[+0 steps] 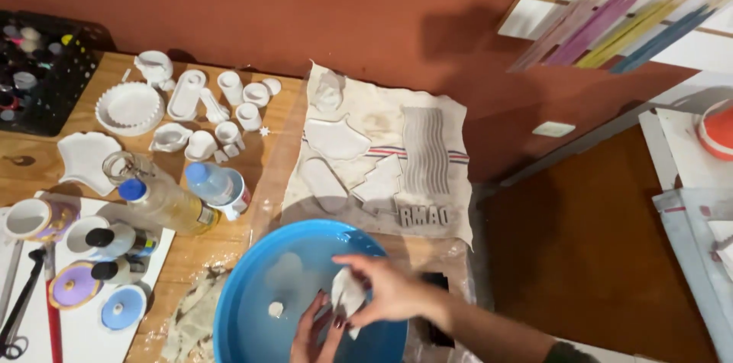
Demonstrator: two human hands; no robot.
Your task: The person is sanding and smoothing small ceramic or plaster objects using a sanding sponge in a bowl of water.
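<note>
Head view: both my hands are over the blue bowl (244,309), which stands at the desk's near edge so the water in it stays close under me. My right hand (389,290) comes in from the right and is closed in a pinch on a small white piece (347,290), keeping it above the water rather than over the wood, so drips fall back in. My left hand (313,332) comes up from the near edge with its fingers curled against the underside of that same piece, steadying it; whether it truly grips I cannot tell. A small white lump (276,308) lies in the water just left of my hands. Beyond the bowl, a cloth (450,122) lies spread toward the desk's far edge with flat white casts (336,138) laid apart on it, seemingly so they can dry without touching. At the far left corner more white dishes (130,107) are grouped close together, clear of the wet area. Bottles (172,206) and paint jars (114,241) crowd the near left edge, within reach of my left side.
</note>
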